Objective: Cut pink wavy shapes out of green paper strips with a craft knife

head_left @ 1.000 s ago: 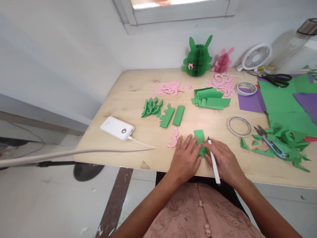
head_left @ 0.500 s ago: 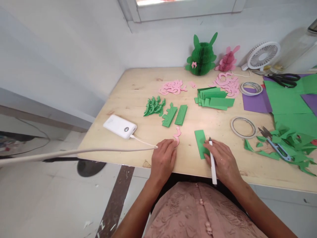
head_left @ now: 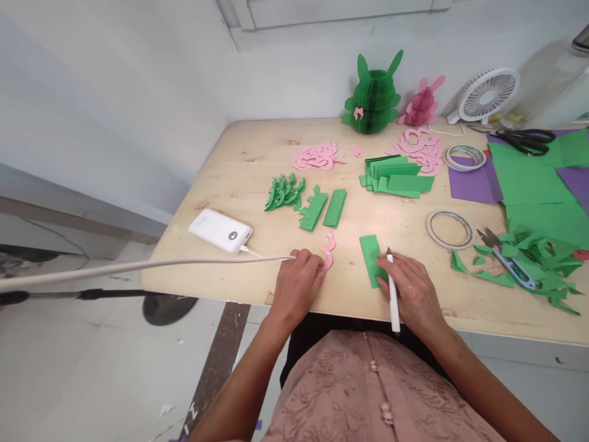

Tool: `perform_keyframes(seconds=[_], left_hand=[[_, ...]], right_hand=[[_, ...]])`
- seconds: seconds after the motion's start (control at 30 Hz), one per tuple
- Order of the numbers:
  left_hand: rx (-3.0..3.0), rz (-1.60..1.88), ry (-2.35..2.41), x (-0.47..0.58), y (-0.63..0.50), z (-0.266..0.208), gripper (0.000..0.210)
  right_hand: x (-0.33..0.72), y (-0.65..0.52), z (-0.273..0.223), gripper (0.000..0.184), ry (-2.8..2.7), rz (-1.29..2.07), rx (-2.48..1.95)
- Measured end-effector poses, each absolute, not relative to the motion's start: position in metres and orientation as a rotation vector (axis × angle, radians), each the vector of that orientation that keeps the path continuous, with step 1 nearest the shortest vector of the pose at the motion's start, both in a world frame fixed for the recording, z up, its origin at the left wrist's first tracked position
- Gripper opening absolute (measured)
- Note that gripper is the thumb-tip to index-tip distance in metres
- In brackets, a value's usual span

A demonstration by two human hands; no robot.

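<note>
My left hand (head_left: pixel 297 282) rests on the table with its fingers curled together. The lower end of a wavy pink paper cutout (head_left: pixel 328 250) is at its fingertips, partly hidden. A white cable (head_left: pixel 221 260) reaches its knuckles. In my right hand (head_left: pixel 411 287) is a white pen (head_left: pixel 393 298), its dark tip pointing away from me. The fingertips of that hand touch the right edge of a green paper strip (head_left: pixel 369 259) lying flat. Beyond the hands lie a scalloped green piece (head_left: pixel 313 210) and a folded green strip (head_left: pixel 335 207).
A white power bank (head_left: pixel 219 230) lies at the left. Behind are green cutouts (head_left: pixel 283 193), pink cutouts (head_left: pixel 317 157) and a green strip stack (head_left: pixel 398 177). At right are a tape roll (head_left: pixel 430 228), small scissors (head_left: pixel 508 261) and green scraps (head_left: pixel 547 270). Paper figures (head_left: pixel 372 101) stand by the wall.
The view has tilted slightly, so the table sits a little higher. My left hand has drawn slightly left, showing more of the pink cutout. My right hand keeps the pen over the green strip.
</note>
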State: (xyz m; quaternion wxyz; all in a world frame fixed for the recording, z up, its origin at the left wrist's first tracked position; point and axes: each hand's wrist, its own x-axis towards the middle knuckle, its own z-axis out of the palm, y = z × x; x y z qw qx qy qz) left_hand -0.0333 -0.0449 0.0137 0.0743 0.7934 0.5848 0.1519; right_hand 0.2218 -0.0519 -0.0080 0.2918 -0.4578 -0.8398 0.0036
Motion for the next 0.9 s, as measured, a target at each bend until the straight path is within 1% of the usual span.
perform_keyframes(seconds=[0.2,0.43,0.7,0.9], left_hand=[[2.314,0.402,1.777,-0.029,-0.048,0.019,0.009],[2.247,0.424,1.774,-0.026,-0.057,0.02,0.008],[2.097,0.555,1.762,-0.019,-0.065,0.017,0.013],[1.906,0.695,1.7,-0.019,-0.068,0.018,0.009]], right_hand=[[0.223,-0.052,-0.008,0.027,-2.238,0.043,-1.239],[0.22,-0.055,-0.009,0.024,-2.233,-0.01,-1.251],[0.207,-0.058,-0.007,0.024,-2.197,0.0,-1.373],[0.215,-0.062,-0.005,0.024,-2.172,0.03,-1.369]])
